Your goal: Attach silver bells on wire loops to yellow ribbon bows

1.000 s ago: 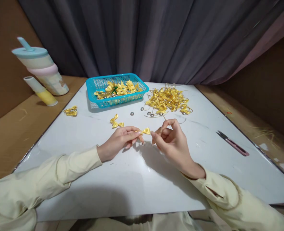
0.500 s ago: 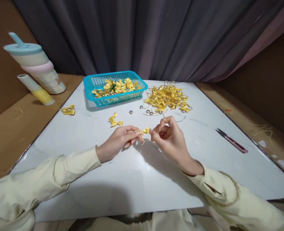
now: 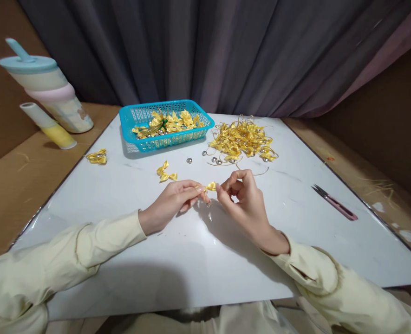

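Observation:
My left hand [image 3: 172, 202] pinches a small yellow ribbon bow [image 3: 211, 186] just above the white table [image 3: 177, 260]. A tiny silver bell [image 3: 208, 204] hangs under the bow. My right hand [image 3: 244, 200] meets the bow from the right, its fingertips pinched at the bow's edge, likely on a thin thread I cannot make out. Two loose yellow bows [image 3: 166, 172] lie a little beyond my left hand.
A blue basket [image 3: 135, 118] of yellow bows stands at the back. Beside it lies a heap of yellow bows with bells and gold cord [image 3: 242, 141]. Loose bells [image 3: 189, 161], scissors [image 3: 335, 202] at right, a bow [image 3: 97, 157], a tumbler [image 3: 52, 93] and a tube [image 3: 48, 126] at left.
Both hands have stayed together on the bow; my right fingertips have closed in against it. The view has tilted slightly, so everything sits a bit higher.

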